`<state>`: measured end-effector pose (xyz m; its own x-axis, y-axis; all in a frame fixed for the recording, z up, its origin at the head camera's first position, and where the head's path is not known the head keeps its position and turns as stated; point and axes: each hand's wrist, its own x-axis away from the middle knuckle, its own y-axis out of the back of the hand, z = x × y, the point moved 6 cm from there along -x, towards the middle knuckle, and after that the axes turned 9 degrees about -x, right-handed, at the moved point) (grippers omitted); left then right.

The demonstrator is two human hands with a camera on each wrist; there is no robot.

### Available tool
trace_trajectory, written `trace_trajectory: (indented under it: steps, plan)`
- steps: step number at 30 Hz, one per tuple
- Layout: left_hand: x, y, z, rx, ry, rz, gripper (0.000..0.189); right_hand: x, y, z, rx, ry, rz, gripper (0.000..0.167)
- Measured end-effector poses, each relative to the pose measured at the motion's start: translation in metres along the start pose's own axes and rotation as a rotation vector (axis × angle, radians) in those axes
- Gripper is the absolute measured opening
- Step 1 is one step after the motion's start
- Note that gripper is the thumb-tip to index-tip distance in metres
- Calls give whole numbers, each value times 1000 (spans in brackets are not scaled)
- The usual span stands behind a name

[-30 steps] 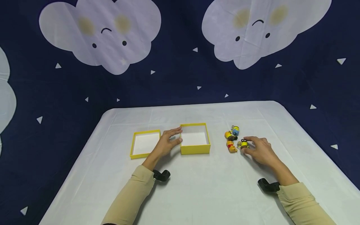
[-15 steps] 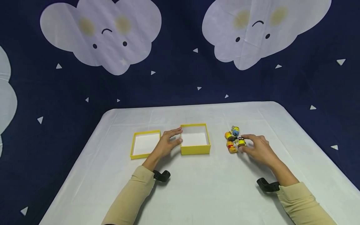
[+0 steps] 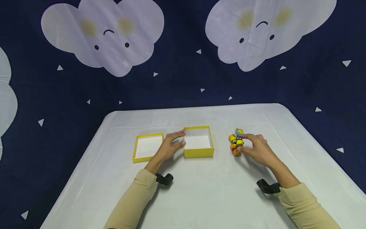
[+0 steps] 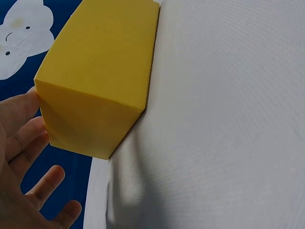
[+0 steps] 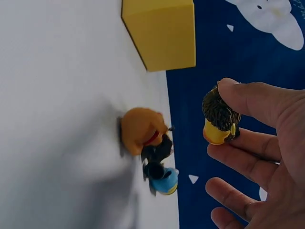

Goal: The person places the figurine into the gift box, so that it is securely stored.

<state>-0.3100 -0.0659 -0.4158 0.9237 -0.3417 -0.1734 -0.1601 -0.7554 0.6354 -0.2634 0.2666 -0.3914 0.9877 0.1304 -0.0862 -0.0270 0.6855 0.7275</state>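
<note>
In the head view my right hand pinches a small yellow minion figurine with a brown lower part between thumb and fingers. The right wrist view shows this held figurine raised off the table, its brown textured end under the thumb. Beyond it on the table lie an orange bear figurine with a red band, a blue-and-yellow figurine and a dark one partly hidden between them. My left hand rests extended fingertips against the left side of an uncovered yellow box with a white inside.
A shallow yellow-rimmed lid lies inside up, left of the box and behind the left forearm. Everything stands on a white-covered table. A dark blue cloth with clouds hangs behind it.
My right hand has picked up the minion figurine from beside the group and carried it left, now in front of the other figurines. The left hand and box have stayed put.
</note>
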Motion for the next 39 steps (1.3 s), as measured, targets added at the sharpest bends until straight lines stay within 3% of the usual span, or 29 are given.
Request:
trace_trajectory:
  steps: [8,27,34,37,39]
  plan:
    - [0,0,1,32,-8,7,45,-5,-3,16,-24,37,0,59]
    - [1,0,0,25,10,4,43,-21,-19,46,-72,34,47,59]
    - [3,3,-11,38,31,36,45,-26,-21,57,-72,47,50,59]
    - [2,2,-10,36,34,31,45,-28,-22,61,-73,59,48,58]
    - [-1,-2,0,38,28,20,46,-29,-23,64,-73,61,49,58]
